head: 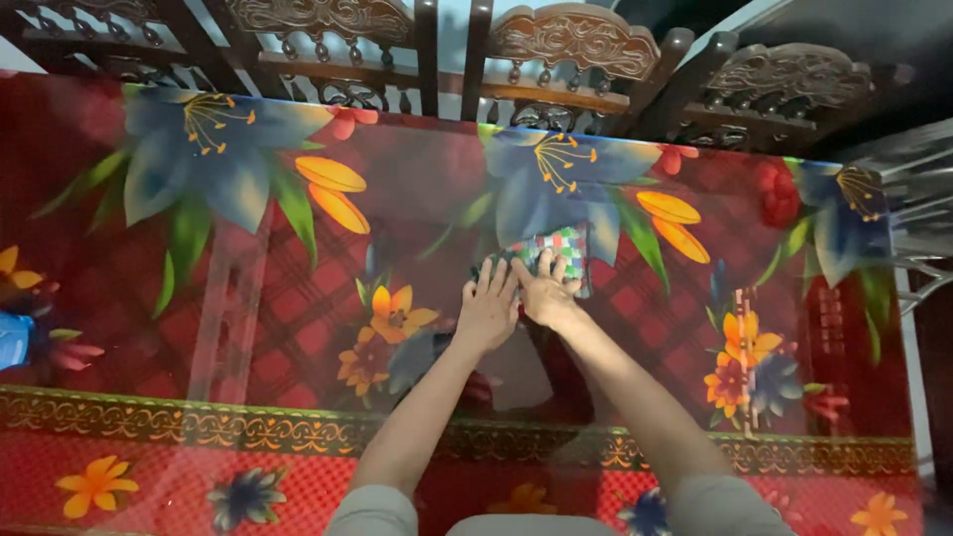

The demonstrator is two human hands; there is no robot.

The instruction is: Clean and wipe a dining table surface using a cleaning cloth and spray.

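A small folded cloth with a green, white and red check pattern lies on the glossy red floral tablecloth near the middle of the table. My left hand lies flat with its fingers spread on the cloth's near left edge. Close beside it, my right hand presses down on the cloth with fingers apart. Both forearms reach forward from the bottom of the view, and the hands hide the cloth's near part.
Carved dark wooden chairs line the table's far edge. A blue object sits at the left edge. The table's right edge borders a dark floor and a metal rack.
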